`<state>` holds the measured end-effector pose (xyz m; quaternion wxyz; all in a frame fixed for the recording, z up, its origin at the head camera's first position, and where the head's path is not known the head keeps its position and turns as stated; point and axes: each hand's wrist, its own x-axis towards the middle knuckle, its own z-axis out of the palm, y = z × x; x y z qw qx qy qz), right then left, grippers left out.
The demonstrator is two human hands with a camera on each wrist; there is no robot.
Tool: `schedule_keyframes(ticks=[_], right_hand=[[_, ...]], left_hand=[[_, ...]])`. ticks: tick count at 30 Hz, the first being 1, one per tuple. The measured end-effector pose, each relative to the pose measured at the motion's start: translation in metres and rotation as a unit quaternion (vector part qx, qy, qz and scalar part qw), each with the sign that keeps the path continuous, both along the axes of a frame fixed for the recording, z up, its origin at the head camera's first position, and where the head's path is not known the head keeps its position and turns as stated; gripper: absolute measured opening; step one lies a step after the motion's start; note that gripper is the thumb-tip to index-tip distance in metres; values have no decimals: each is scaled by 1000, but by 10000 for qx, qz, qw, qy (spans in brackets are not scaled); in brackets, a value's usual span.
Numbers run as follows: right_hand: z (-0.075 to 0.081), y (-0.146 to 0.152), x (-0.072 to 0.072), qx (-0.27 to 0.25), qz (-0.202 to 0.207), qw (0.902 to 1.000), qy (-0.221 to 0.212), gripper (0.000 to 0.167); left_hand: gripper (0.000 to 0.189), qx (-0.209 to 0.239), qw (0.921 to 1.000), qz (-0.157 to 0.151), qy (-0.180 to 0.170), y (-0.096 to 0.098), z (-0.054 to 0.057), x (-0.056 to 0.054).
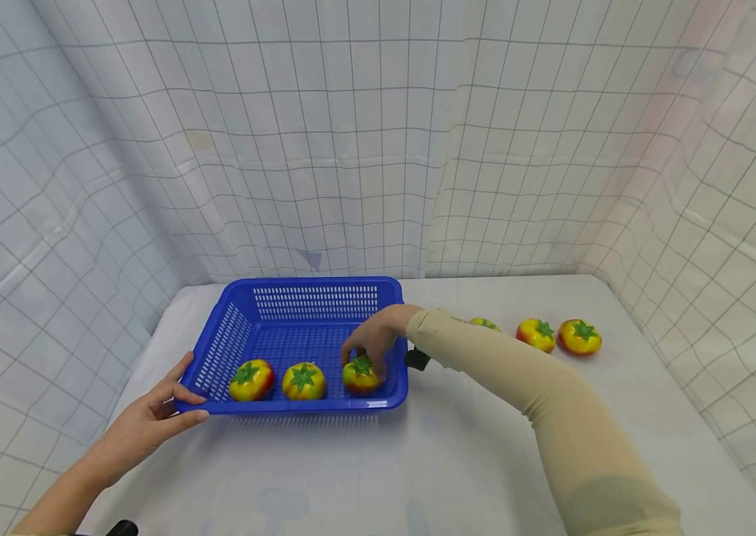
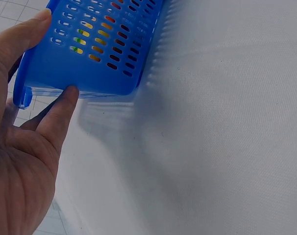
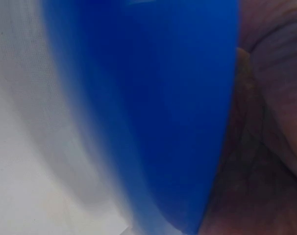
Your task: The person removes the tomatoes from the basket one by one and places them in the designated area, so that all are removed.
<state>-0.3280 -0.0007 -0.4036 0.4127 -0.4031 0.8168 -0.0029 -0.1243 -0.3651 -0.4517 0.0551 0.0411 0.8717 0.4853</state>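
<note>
A blue plastic basket [image 1: 237, 408] with slotted walls sits on the table. My left hand [image 1: 150, 420] holds its near left corner; in the left wrist view the thumb lies on the rim and a fingertip touches the wall from below. Inside the basket, my right hand [image 1: 378, 335] grips a yellow-and-red toy tomato [image 1: 359, 383] with a green leafy top, near the front right corner. Two similar tomatoes, one at the left [image 1: 252, 380] and one in the middle [image 1: 304, 382], line the front side. The basket's blurred wall [image 3: 153, 98] covers much of the right wrist view.
To the right of the basket, three more tomatoes lie on the white-covered table [image 1: 458, 461]: one partly hidden by the right sleeve [image 1: 485, 324], another beside it [image 1: 535, 333], and the last farthest right [image 1: 579, 338]. Checked white curtains [image 1: 351, 149] surround the table's back and sides.
</note>
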Motion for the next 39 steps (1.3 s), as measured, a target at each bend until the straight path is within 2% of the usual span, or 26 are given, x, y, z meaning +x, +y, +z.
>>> schedule_keyframes(ticks=[18, 23, 28, 39], right_hand=[[0, 2, -1, -279, 109, 9995, -67, 59], [2, 4, -1, -502, 119, 9987, -17, 59], [5, 8, -4, -777, 70, 9970, 18, 66], [17, 18, -7, -1453, -139, 9890, -256, 69]], left_hand=[[29, 81, 10000, -19, -24, 1, 1, 0], [29, 97, 9999, -31, -12, 0, 1, 0], [29, 136, 9999, -51, -15, 1, 1, 0], [29, 134, 9999, -37, -39, 0, 0, 0]])
